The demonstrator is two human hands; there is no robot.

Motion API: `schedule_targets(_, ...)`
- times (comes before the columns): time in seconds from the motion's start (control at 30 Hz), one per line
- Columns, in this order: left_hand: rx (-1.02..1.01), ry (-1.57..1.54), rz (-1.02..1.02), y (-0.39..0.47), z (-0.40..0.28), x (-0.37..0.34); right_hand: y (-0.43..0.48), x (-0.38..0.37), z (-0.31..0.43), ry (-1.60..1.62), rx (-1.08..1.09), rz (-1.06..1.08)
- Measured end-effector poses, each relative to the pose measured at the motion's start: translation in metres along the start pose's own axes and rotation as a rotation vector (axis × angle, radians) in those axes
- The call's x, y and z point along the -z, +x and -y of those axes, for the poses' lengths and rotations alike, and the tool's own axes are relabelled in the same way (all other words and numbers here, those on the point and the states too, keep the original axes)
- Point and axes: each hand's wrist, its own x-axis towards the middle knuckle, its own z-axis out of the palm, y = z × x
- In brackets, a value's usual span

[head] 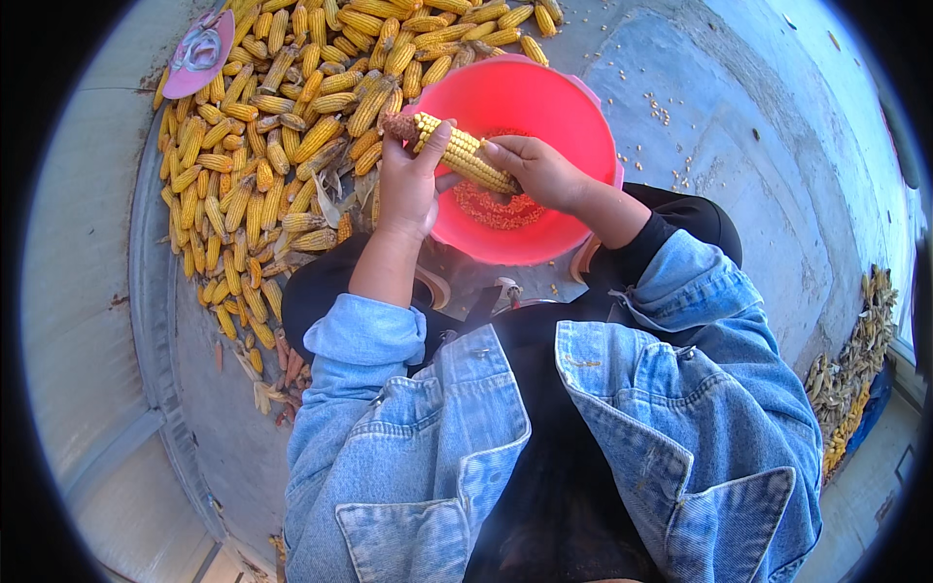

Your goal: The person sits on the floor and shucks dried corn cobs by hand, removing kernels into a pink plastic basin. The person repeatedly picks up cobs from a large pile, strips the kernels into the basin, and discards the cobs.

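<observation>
An ear of corn (459,151) with yellow kernels is held over a pink plastic basin (547,95). Its upper-left tip is bare reddish cob. My left hand (414,178) grips the ear near that tip, thumb laid across the kernels. My right hand (536,169) is closed around the lower-right end, with the thumb pressed on the kernels. Loose corn kernels (503,211) lie in the bottom of the basin, partly hidden by the ear and my hands.
A large heap of corn ears (255,160) spreads left and behind the basin, a pink slipper (200,58) on it. Bare cobs (291,368) lie at its lower end. Kernels (660,109) are scattered on the concrete floor. Dry husks (838,379) are piled at far right.
</observation>
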Motion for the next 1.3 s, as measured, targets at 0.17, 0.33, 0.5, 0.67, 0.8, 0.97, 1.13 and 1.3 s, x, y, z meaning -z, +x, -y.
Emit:
schedule_targets(0.17,0.015,-0.036,-0.039,0.001,-0.001,0.001,-0.005,0.007,0.01,0.092,-0.063,0.072)
schedule_targets(0.33,0.014,-0.034,-0.1,0.002,0.0,0.004,-0.004,0.006,0.002,0.173,0.003,0.156)
schedule_targets(0.5,0.022,-0.055,-0.092,0.002,0.001,0.006,0.002,0.007,-0.006,0.126,0.009,0.149)
schedule_targets(0.67,0.022,-0.04,-0.078,0.002,-0.001,0.006,0.003,0.005,-0.004,0.09,-0.018,0.084)
schedule_targets(0.8,0.008,-0.015,-0.059,0.0,-0.002,0.002,0.001,0.002,-0.001,-0.002,-0.025,0.03)
schedule_targets(0.97,0.042,0.017,-0.031,-0.002,0.002,-0.003,0.002,0.001,-0.001,-0.36,0.054,0.031)
schedule_targets(1.13,0.066,-0.053,0.032,-0.001,0.0,-0.001,0.002,0.004,-0.003,-0.242,-0.011,0.019)
schedule_targets(1.3,0.061,-0.065,0.057,-0.002,0.0,0.0,0.002,0.004,0.001,-0.185,-0.071,-0.004)
